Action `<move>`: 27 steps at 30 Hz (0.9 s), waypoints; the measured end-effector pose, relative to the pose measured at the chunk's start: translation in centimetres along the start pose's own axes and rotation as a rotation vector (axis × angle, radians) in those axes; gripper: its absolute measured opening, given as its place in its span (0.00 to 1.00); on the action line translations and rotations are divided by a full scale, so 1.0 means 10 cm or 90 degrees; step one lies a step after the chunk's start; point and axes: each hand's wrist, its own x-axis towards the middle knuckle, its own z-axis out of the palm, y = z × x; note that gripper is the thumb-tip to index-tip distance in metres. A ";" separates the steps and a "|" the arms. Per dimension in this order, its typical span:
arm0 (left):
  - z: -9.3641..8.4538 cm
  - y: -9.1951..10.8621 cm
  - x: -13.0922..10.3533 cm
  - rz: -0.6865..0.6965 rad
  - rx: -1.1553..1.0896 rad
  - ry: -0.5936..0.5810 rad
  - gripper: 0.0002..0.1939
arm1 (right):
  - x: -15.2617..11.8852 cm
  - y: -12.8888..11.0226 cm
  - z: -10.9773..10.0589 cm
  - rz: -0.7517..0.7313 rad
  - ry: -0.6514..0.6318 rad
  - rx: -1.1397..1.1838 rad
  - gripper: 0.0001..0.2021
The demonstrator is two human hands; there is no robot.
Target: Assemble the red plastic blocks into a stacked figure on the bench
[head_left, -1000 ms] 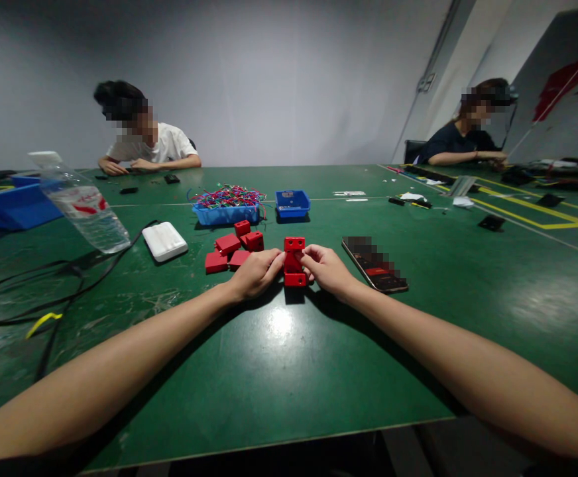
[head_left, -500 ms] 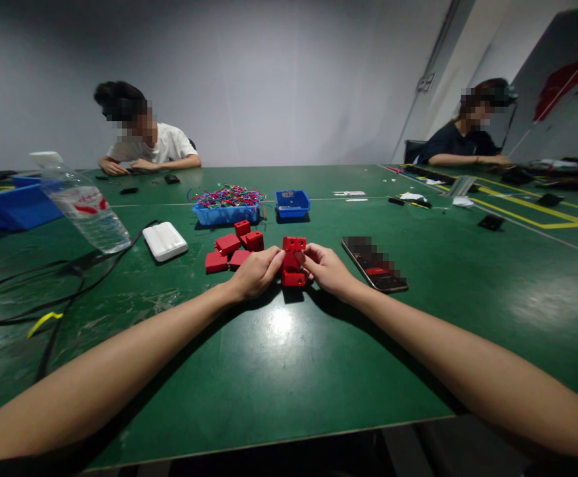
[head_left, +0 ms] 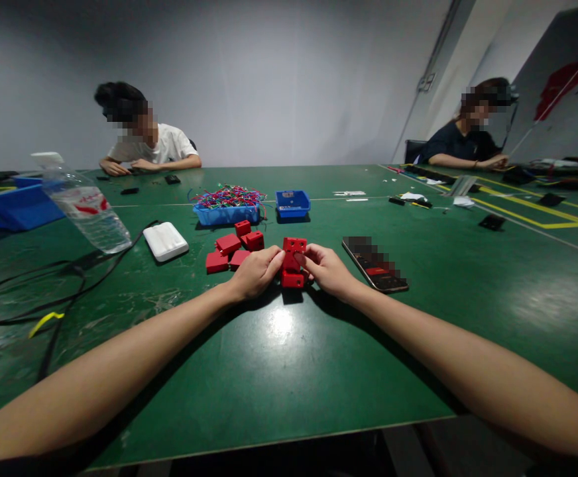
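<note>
Between my two hands is a red block-shaped part (head_left: pixel 293 245) with small round holes in its upper face; a lower red section shows beneath my fingers. My left hand (head_left: pixel 259 273) grips it from the left, thumb along its side. From the right, my right hand (head_left: pixel 327 268) pinches it, with the thumb across its front. The fingers behind the part are hidden. Several more red blocks (head_left: pixel 228 244) lie in a loose group just beyond my left hand.
Beyond the blocks stand a blue tray of coloured wires (head_left: pixel 227 214) and a smaller blue tray (head_left: pixel 293 213). A phone (head_left: pixel 374 265) lies to the right. Leftward are a white box (head_left: pixel 166 242), a tilted water bottle (head_left: pixel 87 209) and a black cable (head_left: pixel 77 291). Two people sit across the table.
Both hands keep their hold on the red block, which has barely shifted. At the far right, the other person's hand has risen slightly.
</note>
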 end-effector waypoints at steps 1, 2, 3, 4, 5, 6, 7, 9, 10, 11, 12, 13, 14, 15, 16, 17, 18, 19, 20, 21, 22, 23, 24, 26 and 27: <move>0.00 0.00 0.00 -0.003 0.001 -0.001 0.18 | 0.00 0.00 0.00 0.001 0.001 0.002 0.20; 0.00 0.01 0.00 -0.005 0.004 -0.003 0.18 | 0.00 0.00 0.00 0.002 0.003 0.004 0.20; 0.00 0.01 0.00 -0.006 0.010 -0.004 0.18 | 0.00 0.00 0.00 0.004 0.004 0.005 0.20; 0.00 0.02 0.00 -0.005 0.019 -0.005 0.18 | 0.00 0.00 0.00 0.005 0.003 0.006 0.20; 0.00 0.02 0.00 -0.003 0.033 -0.004 0.18 | 0.00 0.00 0.00 0.006 0.002 0.006 0.20; 0.01 0.02 0.00 0.001 0.050 -0.002 0.18 | 0.01 0.00 0.00 0.007 0.003 0.004 0.20; 0.01 0.02 -0.01 0.007 0.072 0.004 0.19 | 0.01 0.00 0.01 0.006 0.004 0.001 0.20; 0.01 0.02 -0.02 0.019 0.132 0.025 0.20 | 0.01 0.01 0.01 0.004 0.005 -0.002 0.20; 0.01 0.02 -0.02 0.024 0.170 0.034 0.20 | 0.01 0.01 0.01 0.003 0.004 0.001 0.20; 0.01 0.02 -0.02 0.027 0.213 0.041 0.20 | 0.01 0.01 0.02 0.002 0.001 0.005 0.20; 0.01 0.02 -0.03 0.029 0.259 0.044 0.20 | 0.01 0.02 0.02 0.001 -0.003 0.009 0.20; 0.01 0.03 -0.03 0.028 0.309 0.044 0.19 | 0.01 0.02 0.03 0.001 -0.006 0.011 0.20; 0.00 0.04 -0.03 0.027 0.359 0.041 0.17 | 0.02 0.02 0.03 0.000 -0.007 0.009 0.20; 0.00 0.05 -0.04 0.024 0.410 0.037 0.16 | 0.02 0.03 0.03 -0.002 -0.004 0.005 0.20; 0.00 0.08 -0.04 0.020 0.459 0.033 0.14 | 0.02 0.03 0.04 -0.003 0.001 -0.001 0.20; 0.00 0.10 -0.04 0.015 0.504 0.029 0.12 | 0.02 0.03 0.04 -0.003 0.009 -0.007 0.20; 0.00 0.13 -0.04 0.003 0.540 0.025 0.11 | 0.02 0.03 0.04 -0.002 0.017 -0.010 0.20; 0.00 0.16 -0.04 -0.009 0.566 0.022 0.11 | 0.02 0.03 0.04 -0.002 0.025 -0.012 0.20; 0.00 0.19 -0.05 -0.018 0.587 0.025 0.12 | 0.02 0.03 0.04 -0.002 0.033 -0.014 0.20; 0.00 0.22 -0.05 -0.024 0.603 0.027 0.13 | 0.02 0.03 0.03 -0.001 0.037 -0.014 0.20; 0.01 0.25 -0.05 -0.030 0.614 0.026 0.14 | 0.02 0.03 0.03 0.000 0.040 -0.013 0.20; 0.01 0.27 -0.06 -0.044 0.621 0.025 0.15 | 0.02 0.03 0.03 0.001 0.040 -0.011 0.20; 0.01 0.29 -0.06 -0.057 0.626 0.023 0.16 | 0.02 0.03 0.03 0.003 0.040 -0.008 0.20; 0.02 0.32 -0.06 -0.089 0.626 0.015 0.19 | 0.02 0.03 0.03 0.006 0.039 -0.001 0.20; 0.02 0.33 -0.06 -0.108 0.621 0.008 0.20 | 0.02 0.03 0.04 0.008 0.040 0.003 0.20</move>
